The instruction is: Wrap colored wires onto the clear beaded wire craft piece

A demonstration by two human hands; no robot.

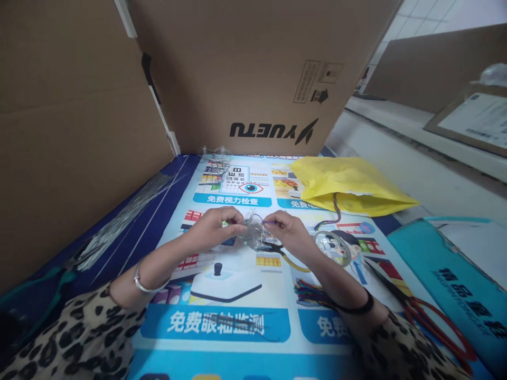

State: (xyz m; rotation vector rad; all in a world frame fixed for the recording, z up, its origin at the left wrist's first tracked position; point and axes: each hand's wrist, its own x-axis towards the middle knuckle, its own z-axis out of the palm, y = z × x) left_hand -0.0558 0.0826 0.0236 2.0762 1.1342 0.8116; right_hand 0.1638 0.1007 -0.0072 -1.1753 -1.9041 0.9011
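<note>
My left hand [226, 224] is closed in a pinch at the left side of a small tangle of thin wire with clear parts [255, 238]; its exact make is too fine to tell. Facing it, my right hand [288, 230] pinches a dark purple thread [259, 215], which arches over to the top of the wire. Just below the hands lie pliers [285, 257] with yellow handles, partly behind the wire and my right hand. By my right forearm rests a roll of clear tape [333, 249]. A bundle of multicoloured threads [312, 293] lies partly under that forearm.
Cardboard walls [253, 74] close off the back and left. A yellow bag [352, 182] has threads trailing out. Red-handled scissors [435, 322] lie right, beside a teal box [447, 274]. Left are cut wires [122, 224] and a teal-handled tool [59, 282]. Dark wires [241, 321] lie in front.
</note>
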